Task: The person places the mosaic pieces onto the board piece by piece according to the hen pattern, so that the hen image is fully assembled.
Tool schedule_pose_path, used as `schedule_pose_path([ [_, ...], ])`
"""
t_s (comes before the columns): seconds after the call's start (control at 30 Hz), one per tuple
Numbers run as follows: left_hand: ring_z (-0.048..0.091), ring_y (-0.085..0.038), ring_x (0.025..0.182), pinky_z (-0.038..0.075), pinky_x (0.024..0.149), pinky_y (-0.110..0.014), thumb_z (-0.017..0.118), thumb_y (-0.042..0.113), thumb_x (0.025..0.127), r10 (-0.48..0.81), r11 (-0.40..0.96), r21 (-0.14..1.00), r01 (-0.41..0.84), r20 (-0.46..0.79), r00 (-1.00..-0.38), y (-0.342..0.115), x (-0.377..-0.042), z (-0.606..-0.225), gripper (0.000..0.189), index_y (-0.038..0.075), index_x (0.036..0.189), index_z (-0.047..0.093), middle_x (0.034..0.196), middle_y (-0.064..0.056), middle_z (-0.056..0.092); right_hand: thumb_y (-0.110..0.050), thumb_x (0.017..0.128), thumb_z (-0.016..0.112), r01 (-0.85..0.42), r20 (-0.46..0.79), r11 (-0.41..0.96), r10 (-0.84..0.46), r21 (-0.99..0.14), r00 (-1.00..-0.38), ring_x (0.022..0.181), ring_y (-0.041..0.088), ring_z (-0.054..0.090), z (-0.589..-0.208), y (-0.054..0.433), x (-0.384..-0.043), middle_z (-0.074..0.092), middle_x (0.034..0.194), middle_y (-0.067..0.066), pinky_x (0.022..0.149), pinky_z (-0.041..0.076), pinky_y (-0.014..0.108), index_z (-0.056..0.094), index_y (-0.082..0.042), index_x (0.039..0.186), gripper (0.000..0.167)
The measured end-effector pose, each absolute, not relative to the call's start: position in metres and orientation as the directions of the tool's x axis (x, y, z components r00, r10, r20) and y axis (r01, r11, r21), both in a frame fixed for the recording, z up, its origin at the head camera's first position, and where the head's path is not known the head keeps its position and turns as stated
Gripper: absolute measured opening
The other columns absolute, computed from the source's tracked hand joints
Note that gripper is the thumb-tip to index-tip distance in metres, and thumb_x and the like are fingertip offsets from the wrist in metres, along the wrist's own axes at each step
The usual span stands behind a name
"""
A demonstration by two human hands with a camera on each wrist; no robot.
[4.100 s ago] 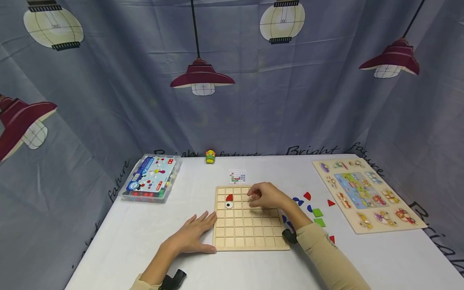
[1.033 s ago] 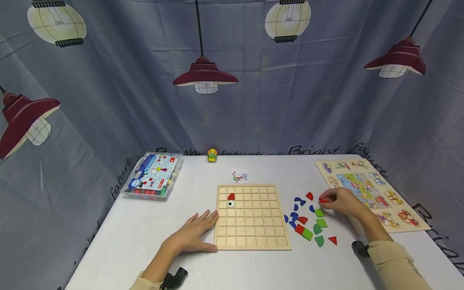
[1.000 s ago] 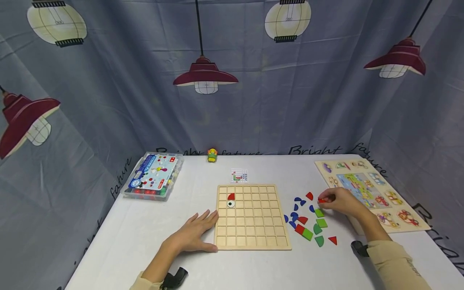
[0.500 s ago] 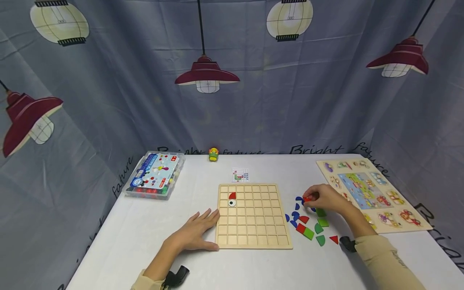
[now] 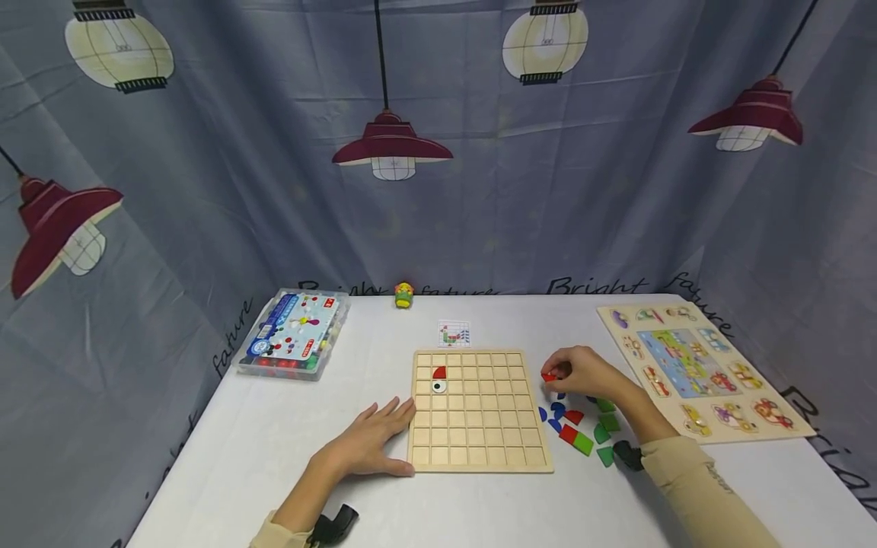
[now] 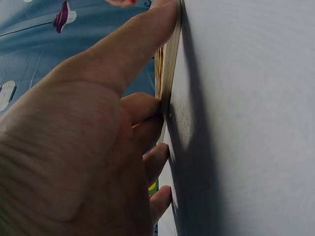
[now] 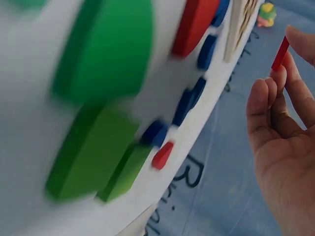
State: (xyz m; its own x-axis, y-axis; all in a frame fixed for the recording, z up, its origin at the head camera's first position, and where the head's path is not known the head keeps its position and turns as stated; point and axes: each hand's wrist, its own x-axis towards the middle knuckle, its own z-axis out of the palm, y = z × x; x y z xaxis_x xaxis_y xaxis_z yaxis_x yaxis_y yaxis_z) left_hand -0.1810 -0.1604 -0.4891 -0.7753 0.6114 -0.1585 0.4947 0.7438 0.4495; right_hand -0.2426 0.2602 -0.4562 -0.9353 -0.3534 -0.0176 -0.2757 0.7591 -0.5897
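Note:
My right hand pinches a small red triangle between thumb and fingertips, in the air just right of the wooden grid board. The right wrist view shows this red piece edge-on, clear of the table. On the board, a red quarter-circle sits in a cell above a white piece with a black dot, like an eye. My left hand lies with spread fingers against the board's left edge. In the left wrist view, its thumb and fingertips touch the board's side.
Loose blue half-rounds, a red square, green squares and green quarter-rounds lie right of the board. Behind it is a pattern card. A plastic case, toy figure and picture puzzle stand farther off.
From the board, my right hand went to the loose pieces and took up the red triangle. Since then it has moved left with it, towards the board. The left hand stays put.

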Motion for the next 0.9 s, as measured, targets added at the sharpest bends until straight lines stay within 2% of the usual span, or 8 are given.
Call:
schedule_pose_path([
  [0.13, 0.021, -0.029, 0.151, 0.016, 0.121, -0.057, 0.074, 0.06, 0.074, 0.611, 0.747, 0.441, 0.498, -0.16, -0.775, -0.161, -0.181, -0.489, 0.103, 0.009, 0.153, 0.03, 0.162, -0.004, 0.026, -0.014, 0.076, 0.077, -0.316, -0.003, 0.732, -0.398, -0.604, -0.917, 0.068, 0.009, 0.052, -0.456, 0.245, -0.245, 0.063, 0.078, -0.001, 0.057, 0.049, 0.021, 0.072, -0.008, 0.093, 0.019],
  [0.37, 0.021, -0.03, 0.151, 0.015, 0.121, -0.057, 0.074, 0.06, 0.074, 0.611, 0.745, 0.444, 0.498, -0.154, -0.776, -0.16, -0.18, -0.489, 0.103, 0.009, 0.153, 0.031, 0.161, -0.005, 0.027, -0.017, 0.078, 0.078, -0.372, 0.011, 0.691, -0.467, -0.62, -0.884, 0.069, 0.007, 0.052, -0.454, 0.219, -0.248, 0.064, 0.08, -0.004, 0.06, 0.05, 0.02, 0.072, -0.013, 0.091, 0.015],
  [0.63, 0.021, -0.029, 0.151, 0.015, 0.121, -0.056, 0.073, 0.06, 0.074, 0.605, 0.747, 0.45, 0.49, -0.154, -0.781, -0.158, -0.178, -0.492, 0.103, 0.01, 0.153, 0.031, 0.161, -0.003, 0.027, -0.015, 0.077, 0.079, -0.413, -0.007, 0.661, -0.535, -0.627, -0.845, 0.069, 0.005, 0.055, -0.453, 0.189, -0.254, 0.066, 0.081, -0.004, 0.063, 0.051, 0.019, 0.073, -0.013, 0.089, 0.013],
  [0.9, 0.021, -0.028, 0.151, 0.017, 0.121, -0.056, 0.072, 0.063, 0.074, 0.612, 0.752, 0.415, 0.512, -0.154, -0.775, -0.16, -0.18, -0.493, 0.104, 0.011, 0.154, 0.029, 0.162, -0.003, 0.026, -0.013, 0.077, 0.079, -0.458, 0.014, 0.635, -0.576, -0.622, -0.818, 0.066, 0.005, 0.053, -0.454, 0.16, -0.259, 0.065, 0.077, -0.006, 0.06, 0.049, 0.019, 0.073, -0.014, 0.087, 0.011],
])
